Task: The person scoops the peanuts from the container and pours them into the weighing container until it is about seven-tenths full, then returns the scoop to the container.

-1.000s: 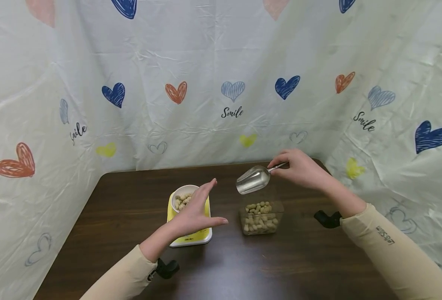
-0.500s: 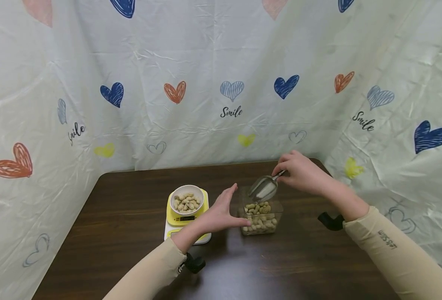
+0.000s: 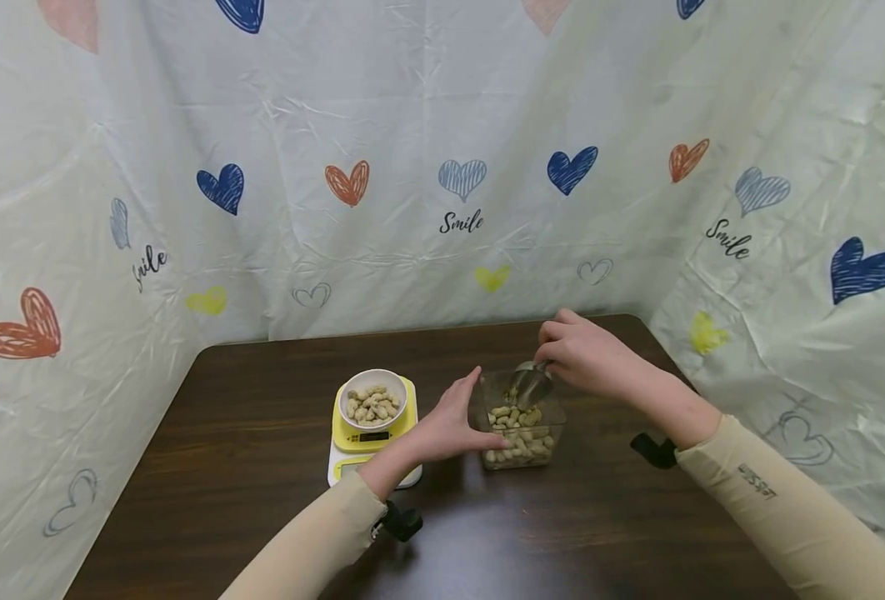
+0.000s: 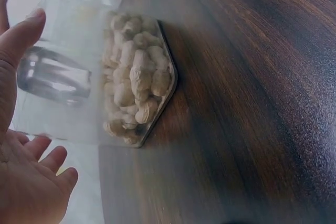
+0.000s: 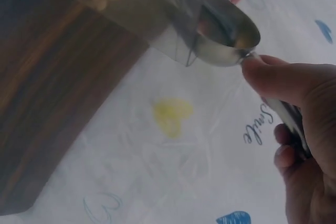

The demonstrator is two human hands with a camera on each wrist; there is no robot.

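Observation:
A clear plastic container partly filled with unshelled peanuts stands on the table. My left hand spreads around its left side, thumb over the front wall and index fingertip at the back corner; the other fingers look straight and loose beside the wall. With thumb and fingers my right hand grips the handle of a metal scoop. The scoop's bowl is inside the container, tipped down toward the peanuts, a few of which show at its mouth. From the head view, my right hand hides the handle.
Left of the container, a white bowl of peanuts sits on a yellow and white kitchen scale. My left forearm overlaps the scale's front. The dark wooden table ends at a white curtain printed with hearts.
My left hand has moved right, from over the bowl and scale to the container's left side. My right hand has lowered the scoop from above the container down into it.

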